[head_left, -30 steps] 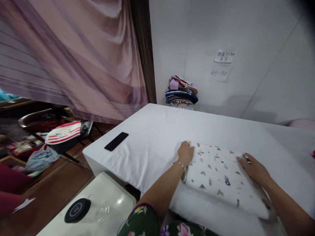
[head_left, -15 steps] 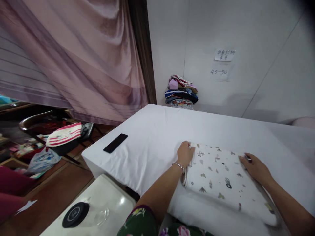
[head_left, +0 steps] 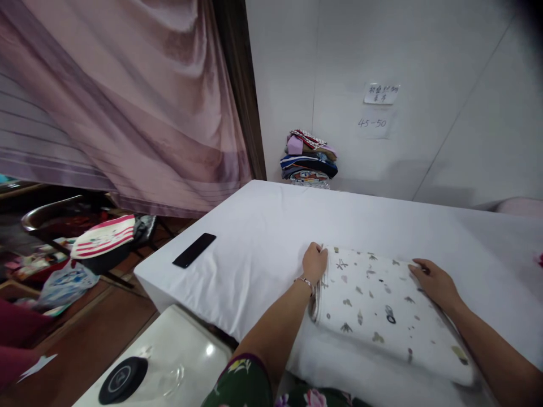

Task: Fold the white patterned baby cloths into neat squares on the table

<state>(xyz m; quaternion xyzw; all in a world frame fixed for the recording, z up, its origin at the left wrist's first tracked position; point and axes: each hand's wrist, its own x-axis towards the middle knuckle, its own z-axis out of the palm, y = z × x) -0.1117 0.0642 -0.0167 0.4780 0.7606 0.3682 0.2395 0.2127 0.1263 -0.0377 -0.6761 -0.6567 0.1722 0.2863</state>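
A folded white cloth [head_left: 373, 305] printed with small leaves and shells in grey, green and brown lies in a thick flat stack at the near side of the white-covered table [head_left: 271, 226]. At its far left corner my left hand [head_left: 314, 263] is closed, fingers curled on the edge; a bracelet is on that wrist. My right hand [head_left: 436, 285] bends around the far right corner, thumb and fingertips against the cloth's edge. Some of its fingers are hidden behind the hand. Layered folds show along the cloth's left side.
A black phone [head_left: 194, 250] lies on the table's left part. Near left stands a cream-coloured surface [head_left: 190, 345] with a round black object [head_left: 123, 380]. Folded clothes [head_left: 309, 158] are piled behind the table by the wall. A pink curtain [head_left: 169, 113] hangs at left, beside a chair [head_left: 55, 212].
The view has shifted slightly, so most things sit a little further left. My right hand has changed its finger pose slightly at the cloth's corner. The folded cloth keeps its shape.
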